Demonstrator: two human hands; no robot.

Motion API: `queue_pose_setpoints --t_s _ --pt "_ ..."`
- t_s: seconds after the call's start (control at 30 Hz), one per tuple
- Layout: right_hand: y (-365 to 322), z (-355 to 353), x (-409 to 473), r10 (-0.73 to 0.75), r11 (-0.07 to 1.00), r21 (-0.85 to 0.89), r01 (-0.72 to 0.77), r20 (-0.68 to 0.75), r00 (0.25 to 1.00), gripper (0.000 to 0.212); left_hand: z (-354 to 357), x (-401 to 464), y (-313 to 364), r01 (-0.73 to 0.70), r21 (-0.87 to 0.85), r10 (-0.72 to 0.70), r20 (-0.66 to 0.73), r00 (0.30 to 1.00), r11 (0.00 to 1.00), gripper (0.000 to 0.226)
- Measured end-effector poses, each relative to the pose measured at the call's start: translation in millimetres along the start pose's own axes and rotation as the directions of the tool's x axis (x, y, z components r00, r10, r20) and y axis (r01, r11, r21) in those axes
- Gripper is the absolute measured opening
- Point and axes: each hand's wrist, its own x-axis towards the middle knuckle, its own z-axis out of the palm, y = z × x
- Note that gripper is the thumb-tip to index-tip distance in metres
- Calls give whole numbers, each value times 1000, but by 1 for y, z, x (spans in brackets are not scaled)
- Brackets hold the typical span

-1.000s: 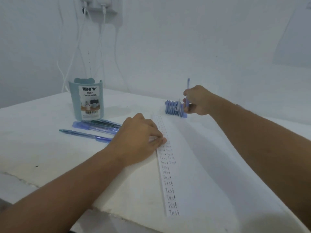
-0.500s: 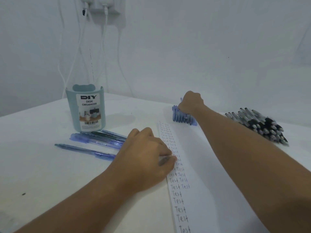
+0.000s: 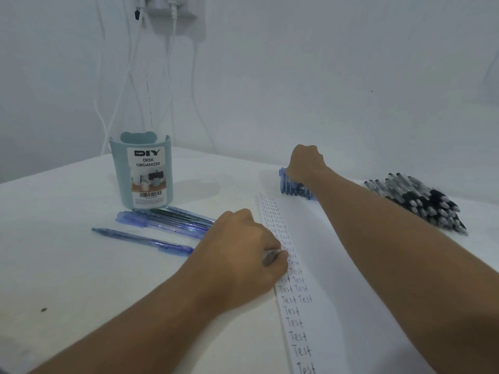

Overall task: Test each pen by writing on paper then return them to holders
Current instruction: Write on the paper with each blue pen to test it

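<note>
While the left hand (image 3: 237, 255) presses the paper (image 3: 324, 265), right fingers (image 3: 299, 163) curl onto blue pens (image 3: 293, 188); one organizer (image 3: 141, 174).

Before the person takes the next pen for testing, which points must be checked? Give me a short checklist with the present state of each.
1. Paper held flat by left hand: ok.
2. Right hand is at the row of blue pens: ok.
3. One single pen pinched: cannot tell, the fingers are hidden.
4. Free space on the paper beside the "Test" column: ok.
5. Desk organizer upright, mouth open for returns: ok.
6. Loose blue pens back in the organizer: not ok, they lie on the table.
</note>
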Motion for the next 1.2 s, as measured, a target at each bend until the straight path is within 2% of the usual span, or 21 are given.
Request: queue_pose_setpoints --t_s 0.13,0.23,0.3,0.37,0.43,0.53,0.73,0.87,1.03,1.13,1.2 --pt "-6 -6 -6 -50 999 5 50 -32 998 35 -1 -1 1 7 0 -7 -4 1000 1000 65" --pt "-21 -18 -24 -252 965 85 248 40 967 13 -3 -4 3 8 -4 -8 -18 1000 1000 55" --pt "-30 -27 -47 -423 897 215 386 168 890 13 -4 -7 3 24 -5 -24 -27 999 1000 49" --pt "-38 -32 -72 -525 833 381 402 310 793 15 -5 -11 3 42 -22 -43 -23 999 999 49" --pt "-43 -32 -87 -571 803 454 387 398 718 19 -5 -15 3 51 -28 -52 -29 998 998 53" --pt "-46 -29 -95 -585 802 446 397 454 672 21 -6 -17 6 55 11 -54 -33 998 998 58" --pt "-48 -31 -102 -592 804 404 437 473 652 15 -8 -17 9 54 5 -54 -63 997 999 58" --pt "-51 -31 -108 -594 804 380 458 460 660 18 -10 -18 10 45 -5 -45 -67 997 999 49" --pt "-57 -33 -111 -596 801 289 524 464 655 12 -13 -19 12 38 13 -37 -78 996 999 43" --pt "-59 -35 -113 -573 817 242 524 452 684 15 -13 -19 11 28 21 -26 -82 996 999 41" --pt "-55 -39 -111 -536 843 233 485 420 732 21 -13 -19 12 11 34 -7 -96 995 999 41"
